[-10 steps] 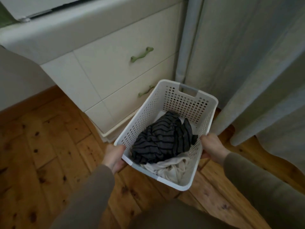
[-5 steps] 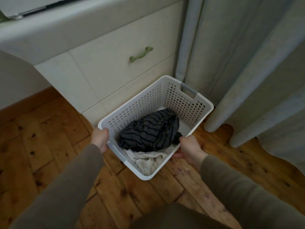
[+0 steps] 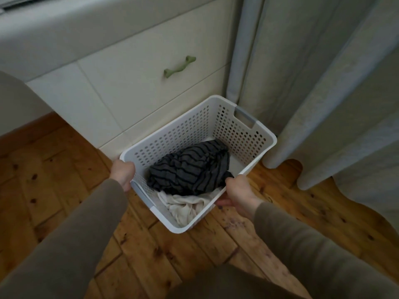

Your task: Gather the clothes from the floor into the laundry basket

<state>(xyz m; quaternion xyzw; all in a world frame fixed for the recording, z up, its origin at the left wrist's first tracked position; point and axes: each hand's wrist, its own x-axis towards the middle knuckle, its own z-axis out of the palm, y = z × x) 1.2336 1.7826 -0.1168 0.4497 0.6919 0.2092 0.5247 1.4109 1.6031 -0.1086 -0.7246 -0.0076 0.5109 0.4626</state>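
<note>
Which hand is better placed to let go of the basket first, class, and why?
Probably the left hand: it only hooks the corner of the basket rim. The right hand wraps the side with fingers underneath, so it seems to carry more. It is a close call.

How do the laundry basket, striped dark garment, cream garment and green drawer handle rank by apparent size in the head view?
1. Laundry basket, clearly largest.
2. Striped dark garment.
3. Cream garment, though it is partly buried under the striped one, so its true extent is unsure.
4. Green drawer handle, smallest, but it also sits farther from the camera.
</note>
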